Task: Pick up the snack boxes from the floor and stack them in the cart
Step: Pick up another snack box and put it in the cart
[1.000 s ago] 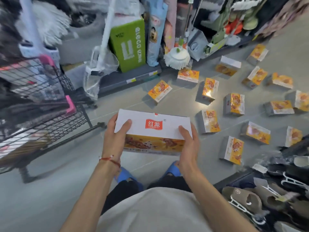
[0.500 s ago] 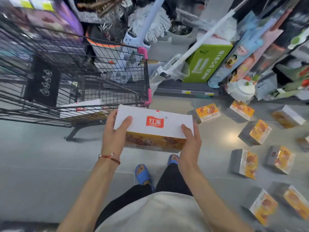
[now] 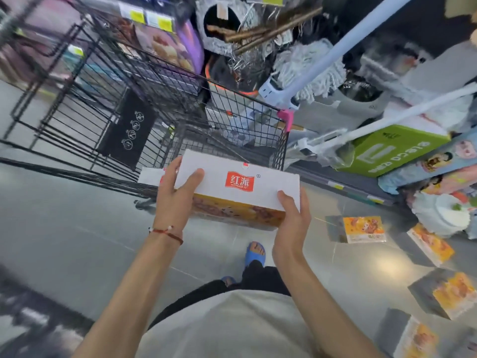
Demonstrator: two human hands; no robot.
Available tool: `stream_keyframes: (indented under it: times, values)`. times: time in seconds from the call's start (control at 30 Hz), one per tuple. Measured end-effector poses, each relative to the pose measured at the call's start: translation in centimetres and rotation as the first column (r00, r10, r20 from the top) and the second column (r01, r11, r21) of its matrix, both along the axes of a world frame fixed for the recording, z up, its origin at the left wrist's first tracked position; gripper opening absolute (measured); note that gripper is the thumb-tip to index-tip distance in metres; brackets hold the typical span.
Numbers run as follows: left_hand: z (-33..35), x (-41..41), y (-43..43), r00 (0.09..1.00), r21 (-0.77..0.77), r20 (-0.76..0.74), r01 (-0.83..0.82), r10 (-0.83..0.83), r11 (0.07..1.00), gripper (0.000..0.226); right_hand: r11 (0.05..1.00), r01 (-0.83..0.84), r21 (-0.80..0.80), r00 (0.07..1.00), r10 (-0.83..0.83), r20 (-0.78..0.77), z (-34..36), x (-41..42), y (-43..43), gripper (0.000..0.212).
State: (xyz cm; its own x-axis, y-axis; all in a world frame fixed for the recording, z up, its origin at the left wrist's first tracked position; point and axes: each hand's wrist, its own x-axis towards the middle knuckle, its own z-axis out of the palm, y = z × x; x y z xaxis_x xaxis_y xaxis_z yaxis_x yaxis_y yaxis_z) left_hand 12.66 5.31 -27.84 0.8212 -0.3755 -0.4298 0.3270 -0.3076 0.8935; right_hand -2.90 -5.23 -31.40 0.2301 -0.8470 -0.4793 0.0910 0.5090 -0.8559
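Bare grey floor (image 3: 64, 228) lies open across the left, running up to the near side of a black wire shopping cart (image 3: 108, 120) whose basket fills the upper left and ends at a pink-capped corner (image 3: 285, 116). Low through the wire a white box (image 3: 151, 175) shows, partly hidden. The person's left hand (image 3: 173, 200), a red string bracelet (image 3: 167, 232) at the wrist, grips the left end of a held snack box (image 3: 237, 187), thumb laid on its white top. The right hand (image 3: 291, 218) clasps the right end the same way. The box hangs in the air just in front of the cart's near right corner, its long axis running left to right and dipping slightly to the right, the red-logo face up and the orange printed side toward the person. A blue sandal (image 3: 254, 253) stands on open floor below. At right, loose snack boxes (image 3: 364, 229) lie scattered apart on the floor, narrowing the room there. A green carton (image 3: 392, 151) and mop heads (image 3: 309, 65) crowd the shelf edge beyond.
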Motion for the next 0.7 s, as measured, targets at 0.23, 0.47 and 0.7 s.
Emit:
stream_keyframes:
  times: [0.23, 0.47, 0.7]
  values:
    - [-0.7, 5.6, -3.8, 0.997, 0.005, 0.025, -0.071, 0.071, 0.997, 0.032, 0.994, -0.103, -0.023, 0.995, 0.103, -0.002, -0.8, 5.6, -4.1, 0.050]
    - [-3.2, 14.1, -5.1, 0.999, 0.037, -0.002, -0.042, 0.042, 0.998, 0.031, 0.991, -0.129, -0.029, 0.984, 0.124, -0.131, -2.7, 13.2, -5.3, 0.059]
    - [-7.0, 24.7, -5.3, 0.993, 0.089, -0.116, 0.047, -0.036, 0.995, 0.033, 0.981, -0.195, -0.024, 0.960, 0.185, -0.212, -4.8, 22.4, -4.3, 0.063]
